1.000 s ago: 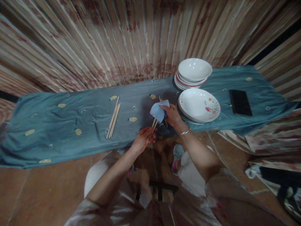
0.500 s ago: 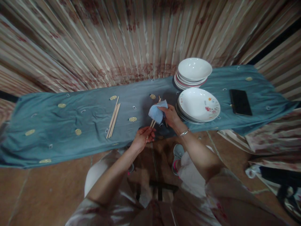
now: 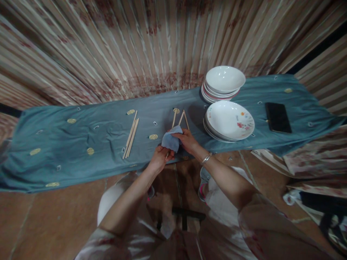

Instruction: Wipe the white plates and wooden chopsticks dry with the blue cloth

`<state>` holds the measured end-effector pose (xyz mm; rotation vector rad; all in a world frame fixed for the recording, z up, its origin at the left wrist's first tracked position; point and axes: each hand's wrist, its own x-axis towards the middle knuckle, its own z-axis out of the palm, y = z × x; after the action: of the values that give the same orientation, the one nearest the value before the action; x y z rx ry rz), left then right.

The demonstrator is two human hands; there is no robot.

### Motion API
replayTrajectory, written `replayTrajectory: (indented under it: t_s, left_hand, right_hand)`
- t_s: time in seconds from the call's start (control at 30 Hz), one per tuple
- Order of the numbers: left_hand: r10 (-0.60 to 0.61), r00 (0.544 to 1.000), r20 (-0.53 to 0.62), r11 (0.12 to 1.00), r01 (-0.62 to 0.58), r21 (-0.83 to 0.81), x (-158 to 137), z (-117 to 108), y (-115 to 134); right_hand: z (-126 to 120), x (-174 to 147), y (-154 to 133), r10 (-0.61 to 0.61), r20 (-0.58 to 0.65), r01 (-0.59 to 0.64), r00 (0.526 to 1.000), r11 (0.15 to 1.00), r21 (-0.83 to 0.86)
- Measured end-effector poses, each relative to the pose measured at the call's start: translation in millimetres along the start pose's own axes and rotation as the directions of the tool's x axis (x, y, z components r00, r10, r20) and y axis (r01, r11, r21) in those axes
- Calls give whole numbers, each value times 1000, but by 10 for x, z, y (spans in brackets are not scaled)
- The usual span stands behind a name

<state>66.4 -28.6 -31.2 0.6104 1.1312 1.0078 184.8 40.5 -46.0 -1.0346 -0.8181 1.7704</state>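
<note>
My left hand [image 3: 160, 158] is closed around the lower ends of wooden chopsticks at the table's front edge. A light blue cloth [image 3: 171, 140] is wrapped about them just above that hand, pinched by the fingers of my right hand [image 3: 189, 141]. Beyond the cloth pale chopsticks [image 3: 174, 118] stick out. Another chopstick [image 3: 186, 119] slants beside my right hand and seems to lie on the table; which of the sticks are held is partly hidden. Left of my hands, several chopsticks [image 3: 131, 139] lie side by side on the green tablecloth [image 3: 108, 126].
Right of my hands stand a stack of plates with a flowered top one [image 3: 230, 119] and, behind it, a stack of white bowls [image 3: 225, 79]. A dark flat phone or tablet [image 3: 278, 117] lies farther right. Pleated curtains [image 3: 135, 47] hang behind the table.
The cloth and my right hand have slid down along the chopsticks, toward my left hand and me. The upper chopstick parts now show. My left hand has shifted slightly left.
</note>
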Motion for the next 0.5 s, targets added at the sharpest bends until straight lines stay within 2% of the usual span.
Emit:
replayTrajectory:
  t_s: [0.23, 0.5]
  left_hand:
    - [4, 999, 36, 1000, -3, -11, -9, 18, -7]
    - [-21, 993, 112, 1000, 19, 12, -48, 22, -83]
  right_hand:
    - [-37, 16, -26, -6, -11, 6, 1000, 1000, 4]
    - [-153, 121, -209, -55, -94, 58, 994, 998, 22]
